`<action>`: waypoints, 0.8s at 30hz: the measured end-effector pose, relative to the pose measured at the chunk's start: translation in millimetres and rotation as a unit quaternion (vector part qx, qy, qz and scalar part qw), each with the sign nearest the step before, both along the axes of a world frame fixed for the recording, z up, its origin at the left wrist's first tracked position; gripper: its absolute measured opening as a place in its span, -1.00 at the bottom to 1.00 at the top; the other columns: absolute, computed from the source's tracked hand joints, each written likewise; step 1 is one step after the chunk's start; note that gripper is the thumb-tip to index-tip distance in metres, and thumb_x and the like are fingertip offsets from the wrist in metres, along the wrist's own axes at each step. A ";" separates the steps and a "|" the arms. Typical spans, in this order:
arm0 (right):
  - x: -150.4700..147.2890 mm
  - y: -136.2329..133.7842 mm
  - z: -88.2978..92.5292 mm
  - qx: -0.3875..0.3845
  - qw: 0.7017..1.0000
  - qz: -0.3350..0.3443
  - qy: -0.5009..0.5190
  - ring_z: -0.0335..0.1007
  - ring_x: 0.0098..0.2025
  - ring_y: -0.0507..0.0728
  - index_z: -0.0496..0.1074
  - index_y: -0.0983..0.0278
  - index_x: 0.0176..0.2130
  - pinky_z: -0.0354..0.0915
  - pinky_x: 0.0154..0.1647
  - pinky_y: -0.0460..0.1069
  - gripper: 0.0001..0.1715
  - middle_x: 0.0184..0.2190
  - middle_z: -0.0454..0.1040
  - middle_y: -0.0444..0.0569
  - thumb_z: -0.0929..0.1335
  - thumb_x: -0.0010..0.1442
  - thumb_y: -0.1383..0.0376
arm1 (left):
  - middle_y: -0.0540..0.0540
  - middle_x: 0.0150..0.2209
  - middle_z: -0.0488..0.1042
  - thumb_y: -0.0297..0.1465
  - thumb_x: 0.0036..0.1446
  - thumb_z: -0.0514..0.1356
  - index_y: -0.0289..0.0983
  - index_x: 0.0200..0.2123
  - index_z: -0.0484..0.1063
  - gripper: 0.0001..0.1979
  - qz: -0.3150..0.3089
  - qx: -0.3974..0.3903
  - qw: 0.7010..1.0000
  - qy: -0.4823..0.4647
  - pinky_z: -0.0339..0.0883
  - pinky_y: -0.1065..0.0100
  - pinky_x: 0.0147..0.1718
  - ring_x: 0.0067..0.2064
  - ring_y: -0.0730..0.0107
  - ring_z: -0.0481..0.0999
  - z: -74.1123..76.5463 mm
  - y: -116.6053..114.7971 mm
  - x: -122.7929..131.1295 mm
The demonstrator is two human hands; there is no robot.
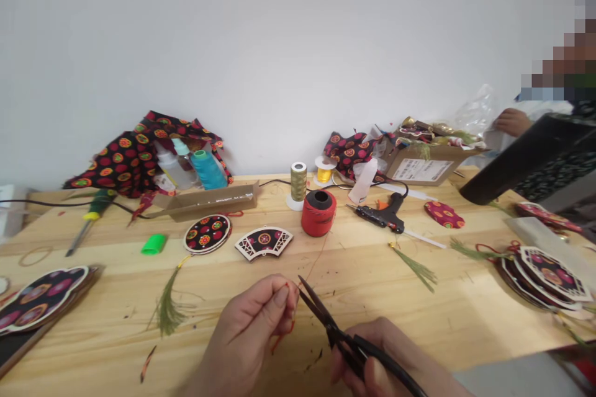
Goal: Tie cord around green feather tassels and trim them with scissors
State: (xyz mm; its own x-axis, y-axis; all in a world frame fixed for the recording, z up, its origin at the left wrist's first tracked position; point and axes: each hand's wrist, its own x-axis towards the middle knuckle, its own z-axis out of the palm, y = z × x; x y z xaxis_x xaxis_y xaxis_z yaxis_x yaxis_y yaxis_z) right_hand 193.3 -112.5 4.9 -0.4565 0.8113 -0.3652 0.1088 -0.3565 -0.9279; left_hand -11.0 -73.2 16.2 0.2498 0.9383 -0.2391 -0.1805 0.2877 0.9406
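My left hand (254, 325) pinches a red cord (292, 326), whose short tail hangs below the fingers. From these fingertips a thin thread runs up to the red spool (319, 213). My right hand (379, 356) grips black scissors (333, 330) by the handles. Their blades are parted, with the tips at the thread beside my left fingertips. Beyond the hands lie a fan-shaped ornament (264, 243) with a patterned centre and a round ornament (207, 234) with a green tassel (171, 304).
A glue gun (384, 212), a loose green tassel (416, 263) and a fabric oval (444, 214) lie to the right. Stacked ornaments (552, 276) sit at the right edge. A screwdriver (88, 220) and green cap (153, 244) lie left. Another person's hand (512, 121) is at the back right.
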 end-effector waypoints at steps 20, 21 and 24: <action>5.4 0.6 7.6 0.126 0.949 -0.070 -0.279 0.21 -0.57 0.00 0.43 0.32 -0.53 0.07 -0.57 -0.12 -0.67 -0.63 0.39 -0.11 0.38 0.01 0.10 | 0.03 -0.57 0.29 -0.28 0.03 0.26 -0.29 -0.56 0.47 -0.77 0.028 -0.031 0.998 -0.043 0.13 0.50 -0.51 -0.49 0.51 0.20 1.7 0.3 -2.1; 12.8 0.0 7.3 0.158 0.917 -0.087 -0.355 0.27 -0.55 0.04 0.43 0.31 -0.52 0.11 -0.55 -0.10 -0.68 -0.59 0.44 -0.07 0.37 0.01 0.09 | 0.03 -0.57 0.30 -0.29 0.01 0.27 -0.30 -0.55 0.47 -0.79 0.036 -0.045 0.997 -0.060 0.13 0.51 -0.51 -0.50 0.52 0.20 1.9 0.8 -2.2; 36.7 -1.2 3.1 0.213 0.809 -0.108 -0.537 0.41 -0.49 0.18 0.43 0.28 -0.47 0.20 -0.50 -0.03 -0.69 -0.49 0.50 0.05 0.31 0.04 0.09 | 0.04 -0.56 0.32 -0.32 -0.01 0.29 -0.30 -0.53 0.48 -0.83 0.043 -0.071 0.992 -0.096 0.14 0.53 -0.52 -0.50 0.55 0.20 1.5 2.0 -2.3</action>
